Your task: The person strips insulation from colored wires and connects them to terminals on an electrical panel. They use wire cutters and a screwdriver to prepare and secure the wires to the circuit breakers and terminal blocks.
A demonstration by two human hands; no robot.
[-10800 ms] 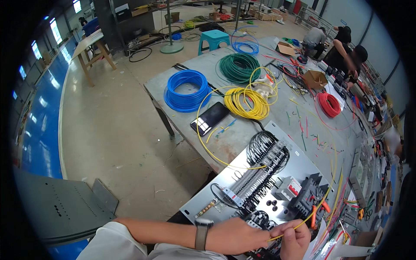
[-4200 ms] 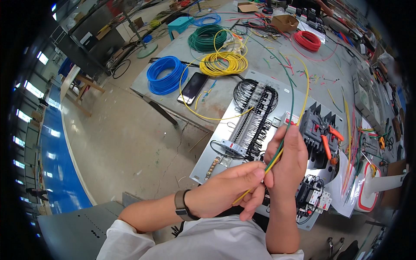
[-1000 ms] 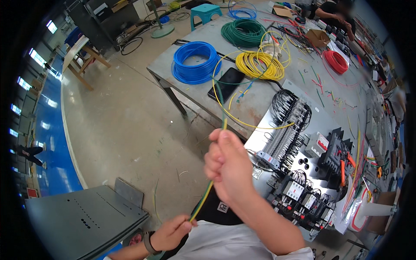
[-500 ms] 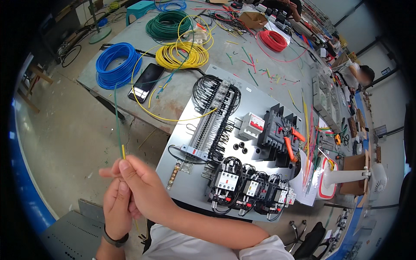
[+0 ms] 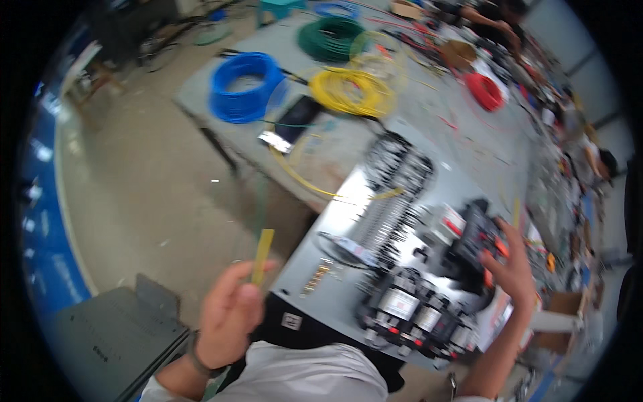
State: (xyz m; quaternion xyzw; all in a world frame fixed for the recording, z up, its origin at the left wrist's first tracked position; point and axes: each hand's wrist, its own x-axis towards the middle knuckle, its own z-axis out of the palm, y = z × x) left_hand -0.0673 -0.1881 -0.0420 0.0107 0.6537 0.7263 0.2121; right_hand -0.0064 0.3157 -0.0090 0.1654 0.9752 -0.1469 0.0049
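My left hand (image 5: 231,311) is closed, with the upper end of a short yellow wire (image 5: 263,251) sticking up from its fingers. A thin green wire (image 5: 260,201), faint with blur, runs upward just beyond that end. On the right, my right hand (image 5: 516,271) reaches over the metal mounting plate (image 5: 301,271), thumb and forefinger apart around the orange-handled pliers (image 5: 487,276). These pliers lie on a black circuit breaker (image 5: 469,238); whether the fingers touch the handles is blurred. Beside it stands a white breaker (image 5: 445,224), with contactors (image 5: 400,303) nearer me.
A wired terminal strip (image 5: 385,224) runs along the plate. Blue (image 5: 221,97), green (image 5: 328,40), yellow (image 5: 351,94) and red wire coils (image 5: 483,92) lie on the table, with a phone (image 5: 291,124) among them. Another person's hands (image 5: 499,27) are at the far right.
My right hand has left my left hand and moved right to the orange-handled pliers. My left hand still holds the yellow wire. The whole view has shifted and blurred.
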